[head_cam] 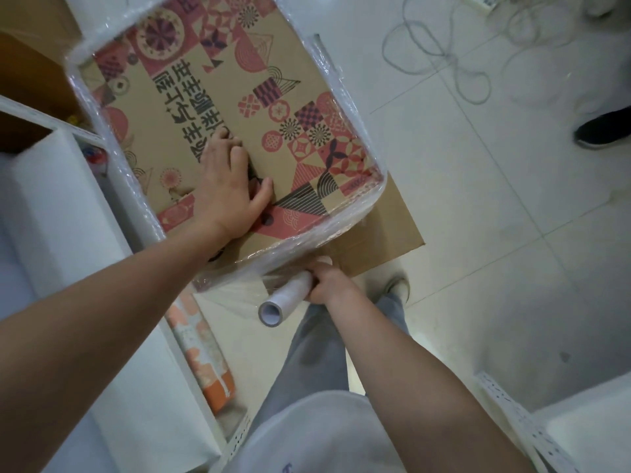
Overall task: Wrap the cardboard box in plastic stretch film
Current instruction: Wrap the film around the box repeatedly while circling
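1. At the far left stand thick white foam sheets (51,213) on edge, with a white metal shelf rail (44,119) above them and a plain brown carton (30,63) behind.
2. Low down beside the foam lies a long pink-and-orange patterned box (201,356), its near end orange, pressed against the white panel at its left.
3. The brown cardboard box printed with pink and dark geometric patterns and black characters (211,107) fills the upper middle. It rests on a plain brown cardboard box (382,233) whose near right corner juts out from under it.
4. Clear plastic stretch film (345,213) is bunched in a band around the printed box's sides, along its left, right and near edges; the printed top face is bare.
5. The left hand (228,186) lies palm down on the printed top near the near edge, fingers straight and slightly spread, thumb out to the right, pressing flat and gripping nothing.
6. The right hand (327,281) is at the near edge of the printed box, just below the film band, fingers curled round the white cardboard-core roll of stretch film (286,298). The roll's open end points toward the camera, and a sheet of film runs from it up to the box's near side.
7. Below are the person's grey trousers (314,353), a white shirt (307,435) and one shoe (397,285) on the pale tiled floor (495,233).
8. To the right, loops of thin grey cord (454,56) lie on the tiles, a dark shoe (604,129) shows at the right edge, and a white perforated rail (519,418) sits at the lower right.
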A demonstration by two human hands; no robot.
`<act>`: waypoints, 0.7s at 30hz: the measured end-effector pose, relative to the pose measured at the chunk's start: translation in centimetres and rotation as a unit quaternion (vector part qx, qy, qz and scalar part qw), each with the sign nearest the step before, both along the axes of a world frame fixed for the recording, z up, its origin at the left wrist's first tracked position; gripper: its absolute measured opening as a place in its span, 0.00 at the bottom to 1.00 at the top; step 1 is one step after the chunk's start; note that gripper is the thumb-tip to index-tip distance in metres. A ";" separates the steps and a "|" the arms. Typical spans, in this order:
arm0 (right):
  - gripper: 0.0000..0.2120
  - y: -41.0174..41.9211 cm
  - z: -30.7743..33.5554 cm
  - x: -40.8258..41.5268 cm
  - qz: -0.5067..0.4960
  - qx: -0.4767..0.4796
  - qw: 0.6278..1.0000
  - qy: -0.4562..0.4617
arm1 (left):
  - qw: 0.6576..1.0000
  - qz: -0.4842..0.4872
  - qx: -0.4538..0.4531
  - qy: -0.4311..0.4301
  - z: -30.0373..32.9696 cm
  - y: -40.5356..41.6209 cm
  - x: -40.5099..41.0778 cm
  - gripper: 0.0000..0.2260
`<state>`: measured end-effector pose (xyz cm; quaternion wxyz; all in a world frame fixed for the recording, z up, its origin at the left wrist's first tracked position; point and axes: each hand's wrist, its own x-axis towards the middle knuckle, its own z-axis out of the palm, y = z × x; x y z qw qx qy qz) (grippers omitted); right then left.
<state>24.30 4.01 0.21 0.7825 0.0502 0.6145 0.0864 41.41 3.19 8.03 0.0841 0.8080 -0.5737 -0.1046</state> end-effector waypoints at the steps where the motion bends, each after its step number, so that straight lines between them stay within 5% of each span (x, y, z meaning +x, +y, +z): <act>1: 0.23 0.0 -0.1 -0.2 0.009 0.015 1.000 0.005 | 1.000 0.002 0.001 -0.001 0.1 0.0 0.0 0.21; 11: 0.16 -0.8 0.3 -2.5 -0.054 0.065 0.996 0.012 | 1.000 0.015 -0.005 -0.008 0.4 0.1 -0.2 0.22; 15: 0.21 -1.4 -0.2 -2.7 -0.056 0.064 0.996 0.015 | 1.000 0.015 -0.006 -0.015 0.4 0.1 -0.3 0.22; 21: 0.09 -1.9 -0.5 -3.1 -0.080 0.070 0.994 0.001 | 0.999 0.024 0.001 -0.028 0.6 0.1 -0.4 0.25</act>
